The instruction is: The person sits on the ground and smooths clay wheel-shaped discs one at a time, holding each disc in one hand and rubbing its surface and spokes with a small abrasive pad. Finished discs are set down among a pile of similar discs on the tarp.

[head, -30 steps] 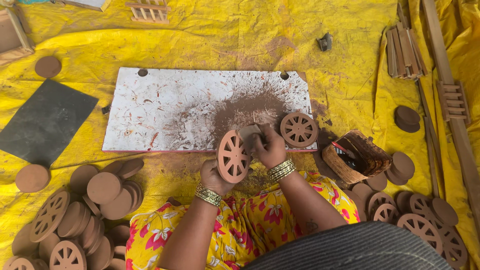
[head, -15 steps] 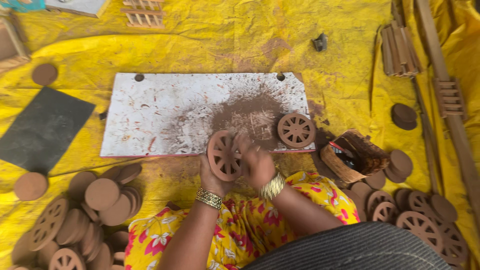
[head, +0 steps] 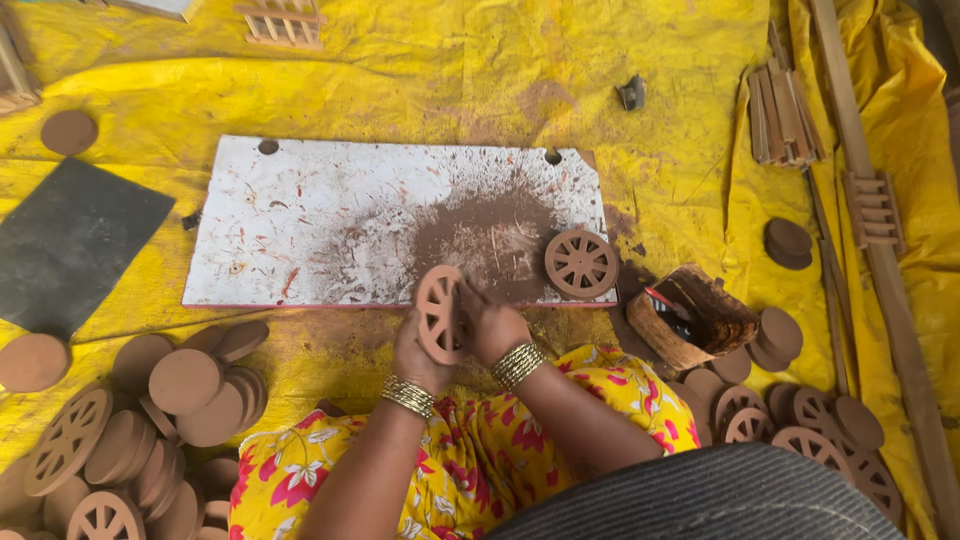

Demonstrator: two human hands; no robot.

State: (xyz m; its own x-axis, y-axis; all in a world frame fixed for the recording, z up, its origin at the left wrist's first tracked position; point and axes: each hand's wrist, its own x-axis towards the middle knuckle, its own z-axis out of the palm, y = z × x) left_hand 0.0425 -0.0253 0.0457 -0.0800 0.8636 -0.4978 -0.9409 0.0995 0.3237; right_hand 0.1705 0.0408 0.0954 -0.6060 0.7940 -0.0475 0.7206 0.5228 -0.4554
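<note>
Holding the clay wheel point(head: 439, 313) upright above the board's point(head: 300, 220) near edge, we closed our left hand point(head: 420, 350) and right hand point(head: 492, 325) on its rim; thin spokes looked fragile, stiff, light.

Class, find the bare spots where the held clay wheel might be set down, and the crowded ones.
Free: the white board's left half, and yellow sheet above it. Crowded: clay disc heap lower left, spoked wheels lower right, brown dust patch beside a finished wheel.
</note>
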